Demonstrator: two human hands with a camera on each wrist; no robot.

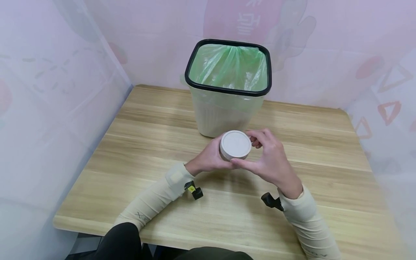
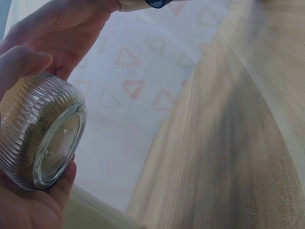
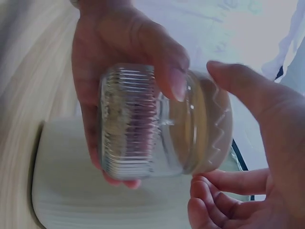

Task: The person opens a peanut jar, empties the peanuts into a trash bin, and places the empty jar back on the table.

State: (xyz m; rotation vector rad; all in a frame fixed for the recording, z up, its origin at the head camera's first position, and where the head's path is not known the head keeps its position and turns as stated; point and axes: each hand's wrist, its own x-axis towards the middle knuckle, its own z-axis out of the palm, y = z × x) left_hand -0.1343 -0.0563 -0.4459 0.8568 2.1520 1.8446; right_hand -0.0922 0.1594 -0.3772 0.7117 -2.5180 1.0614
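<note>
Left grip (image 1: 212,156) clasps ribbed glass jar (image 3: 129,136); right grip (image 1: 272,160) pinches lid (image 1: 235,144) by its edge. Jar probably stiff, slippery, breakable; best held round where it's ribbed.

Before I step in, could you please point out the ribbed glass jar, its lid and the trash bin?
Ribbed glass jar (image 3: 131,131), right wrist view, on the ribbed side wall.
Jar lid (image 1: 235,143), head view, on its top face.
Trash bin (image 1: 222,117), head view, on its front wall.
</note>
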